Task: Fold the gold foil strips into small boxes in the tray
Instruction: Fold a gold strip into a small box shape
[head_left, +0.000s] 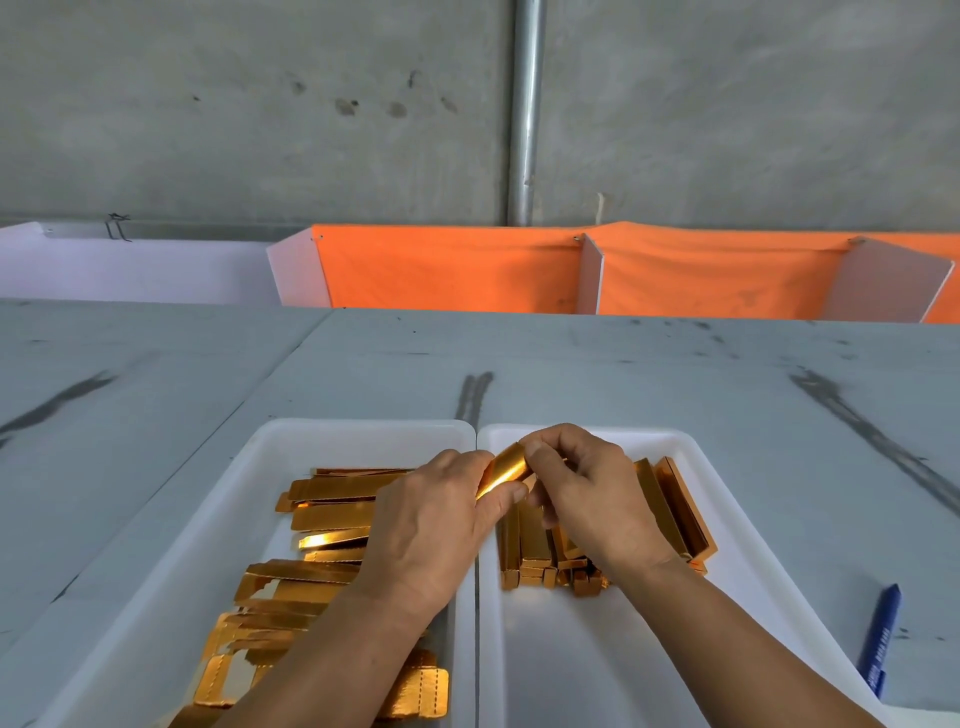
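Two white trays stand side by side on the table. The left tray (218, 499) holds several flat gold foil strips (332, 514). In the right tray (696, 467) lie several folded gold boxes (680, 504). Above the seam between the trays, both hands hold one gold strip (506, 467) that is bent into a curved shape. My left hand (436, 525) grips its lower end with thumb and fingers. My right hand (587, 488) pinches its upper end with curled fingers. Part of the strip is hidden by the fingers.
A blue pen (880, 636) lies on the grey table (675, 374) to the right of the right tray. Behind the table stand white divider boards (592, 275) with orange cloth (452, 270), a grey wall and a metal pipe (524, 114).
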